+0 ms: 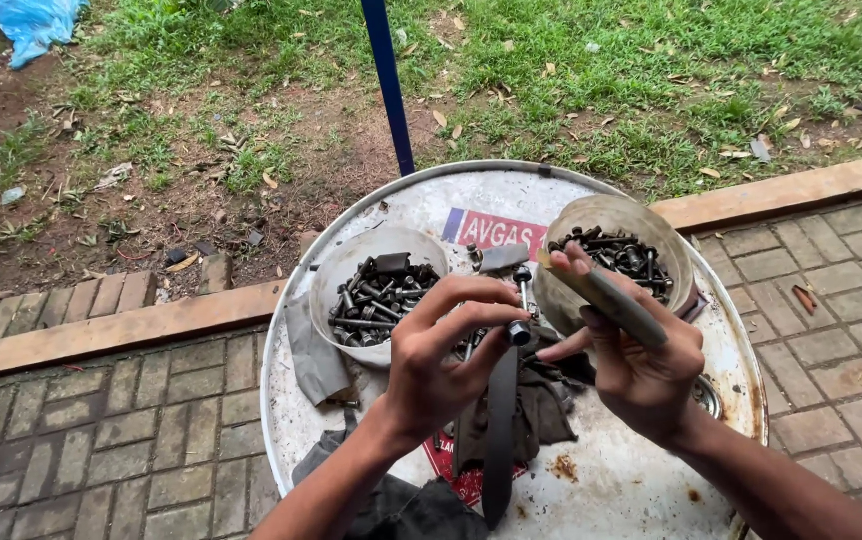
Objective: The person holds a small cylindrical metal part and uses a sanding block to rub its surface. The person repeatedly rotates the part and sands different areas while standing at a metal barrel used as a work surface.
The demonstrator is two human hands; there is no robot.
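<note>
- Our left hand (431,365) pinches a bolt (523,310) by its head end between thumb and fingertips; the fingers are curled close around it and the shank points up and away.
- Our right hand (641,365) is closed around a flat, dull-brown brush handle (606,300), which slants up to the left across the palm; its upper tip sits just beside the bolt.
- Both hands hover above a white drum lid (641,490), round, rust-spotted, with a raised rim.
- Label on the lid: a red rectangle with a blue slanted stripe at its left end (491,230), at the far side between the two tubs; a second red patch (461,480) shows at the near side, partly under cloth.
- Left tub (336,270), white plastic, holds dark bolts and nuts; right tub (671,240), translucent, holds more.
- A dark rag (541,405) and a long dark metal strip (500,440) lie beneath the hands.
- A blue pole (388,80) rises from the grass beyond; a blue plastic bag (36,25) sits top left.
</note>
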